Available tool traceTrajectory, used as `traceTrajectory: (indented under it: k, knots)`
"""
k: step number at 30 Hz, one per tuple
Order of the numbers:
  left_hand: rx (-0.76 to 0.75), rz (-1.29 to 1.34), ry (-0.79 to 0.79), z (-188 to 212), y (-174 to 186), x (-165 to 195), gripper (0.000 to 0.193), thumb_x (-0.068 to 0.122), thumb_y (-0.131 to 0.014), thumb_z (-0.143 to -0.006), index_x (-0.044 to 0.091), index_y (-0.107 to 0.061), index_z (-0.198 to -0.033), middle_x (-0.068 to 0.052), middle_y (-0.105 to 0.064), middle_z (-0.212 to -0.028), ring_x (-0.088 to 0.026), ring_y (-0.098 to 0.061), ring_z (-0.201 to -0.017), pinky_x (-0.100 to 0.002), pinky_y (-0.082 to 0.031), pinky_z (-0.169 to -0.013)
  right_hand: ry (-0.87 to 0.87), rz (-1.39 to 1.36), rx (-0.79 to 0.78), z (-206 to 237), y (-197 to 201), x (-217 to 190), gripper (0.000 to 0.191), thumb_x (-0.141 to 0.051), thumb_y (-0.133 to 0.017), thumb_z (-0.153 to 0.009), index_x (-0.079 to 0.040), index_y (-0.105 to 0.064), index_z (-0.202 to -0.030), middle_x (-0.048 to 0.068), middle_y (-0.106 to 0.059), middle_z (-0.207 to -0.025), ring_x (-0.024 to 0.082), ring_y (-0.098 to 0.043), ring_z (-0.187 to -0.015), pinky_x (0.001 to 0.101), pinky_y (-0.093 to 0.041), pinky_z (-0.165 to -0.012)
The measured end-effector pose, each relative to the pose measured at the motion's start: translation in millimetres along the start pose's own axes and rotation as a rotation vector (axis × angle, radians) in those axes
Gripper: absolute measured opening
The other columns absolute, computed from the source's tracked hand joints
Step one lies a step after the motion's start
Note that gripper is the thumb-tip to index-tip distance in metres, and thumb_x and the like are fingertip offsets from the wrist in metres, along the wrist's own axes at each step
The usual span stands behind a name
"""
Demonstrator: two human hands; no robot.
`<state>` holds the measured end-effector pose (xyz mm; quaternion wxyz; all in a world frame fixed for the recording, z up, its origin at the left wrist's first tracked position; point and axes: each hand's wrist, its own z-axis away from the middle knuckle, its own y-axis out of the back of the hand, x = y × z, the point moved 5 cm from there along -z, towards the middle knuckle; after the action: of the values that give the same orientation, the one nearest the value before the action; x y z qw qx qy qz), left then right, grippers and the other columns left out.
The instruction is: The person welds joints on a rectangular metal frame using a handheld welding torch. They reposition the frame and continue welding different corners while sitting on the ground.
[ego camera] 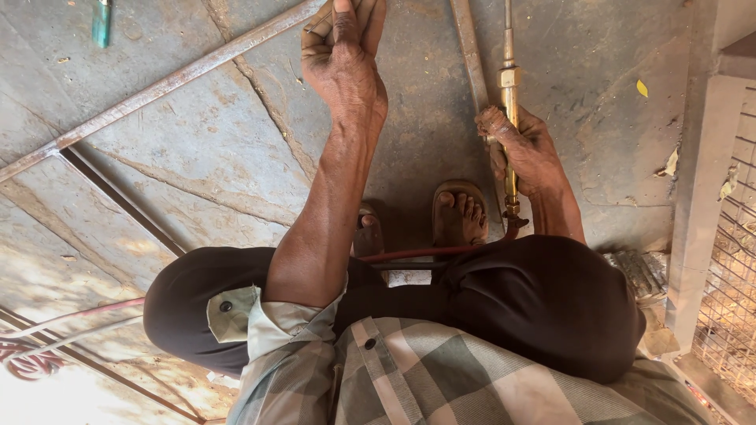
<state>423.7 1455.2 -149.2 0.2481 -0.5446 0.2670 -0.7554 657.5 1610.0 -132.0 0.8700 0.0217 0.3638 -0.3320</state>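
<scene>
My right hand grips a brass gas torch by its handle, with the tube pointing away from me toward the top edge. A red hose runs from the torch's base across my lap. My left hand reaches forward to the top of the view, its fingers closed on a small brownish object that is partly cut off by the frame. Just beyond it lies a long rusty metal bar, slanting across the concrete floor. A second bar lies between my two hands.
I squat with sandalled feet on the floor. More thin bars lie at left, and a pink hose beside them. A green tool lies top left. A concrete post and wire mesh stand at right.
</scene>
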Motion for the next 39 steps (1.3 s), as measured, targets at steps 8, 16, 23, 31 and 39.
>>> traceTrajectory:
  k: [8, 16, 23, 31, 39]
  knots:
    - [-0.002, -0.018, 0.008, -5.4, 2.8, 2.3, 0.015, 0.003, -0.069, -0.103, -0.010, -0.068, -0.109, -0.028, -0.075, -0.109, -0.037, -0.075, -0.105, -0.052, -0.065, -0.101, -0.002, 0.019, 0.006, -1.9, 0.5, -0.2, 0.043, -0.046, -0.073, -0.095, -0.005, -0.071, -0.108, 0.005, -0.065, -0.088, 0.005, -0.049, -0.044, 0.0238, -0.043, -0.035]
    - [-0.039, -0.012, 0.009, -7.1, 6.5, 1.8, 0.017, 0.006, -0.070, -0.102, -0.009, -0.068, -0.109, -0.028, -0.074, -0.111, -0.038, -0.074, -0.108, -0.054, -0.065, -0.101, 0.009, 0.047, -0.017, -1.5, -0.6, -2.9, 0.043, -0.047, -0.069, -0.097, -0.006, -0.070, -0.108, 0.004, -0.065, -0.088, 0.005, -0.048, -0.043, 0.0236, -0.044, -0.035]
    - [-0.015, -0.024, 0.022, -10.6, 8.6, 0.4, 0.015, 0.004, -0.069, -0.102, -0.009, -0.069, -0.108, -0.029, -0.074, -0.110, -0.038, -0.074, -0.107, -0.053, -0.065, -0.100, 0.003, 0.045, -0.009, -3.7, 0.0, -1.0, 0.041, -0.045, -0.071, -0.096, -0.006, -0.070, -0.109, 0.003, -0.065, -0.086, 0.005, -0.047, -0.043, 0.0239, -0.042, -0.035]
    - [-0.061, 0.000, 0.016, -10.2, 7.4, 0.1, 0.016, 0.004, -0.068, -0.104, -0.011, -0.070, -0.110, -0.029, -0.074, -0.111, -0.038, -0.074, -0.108, -0.053, -0.065, -0.101, 0.036, 0.018, -0.039, -2.9, -1.3, -2.1, 0.042, -0.047, -0.069, -0.098, -0.007, -0.070, -0.108, 0.004, -0.064, -0.088, 0.004, -0.047, -0.044, 0.0232, -0.043, -0.036]
    - [-0.055, 0.008, 0.024, -10.3, 11.9, -2.3, 0.016, 0.004, -0.069, -0.104, -0.011, -0.070, -0.110, -0.029, -0.074, -0.111, -0.039, -0.074, -0.108, -0.053, -0.065, -0.101, 0.030, 0.044, -0.020, -2.7, -1.6, -3.5, 0.043, -0.049, -0.069, -0.097, -0.007, -0.070, -0.107, 0.004, -0.065, -0.089, 0.004, -0.047, -0.044, 0.0228, -0.042, -0.036]
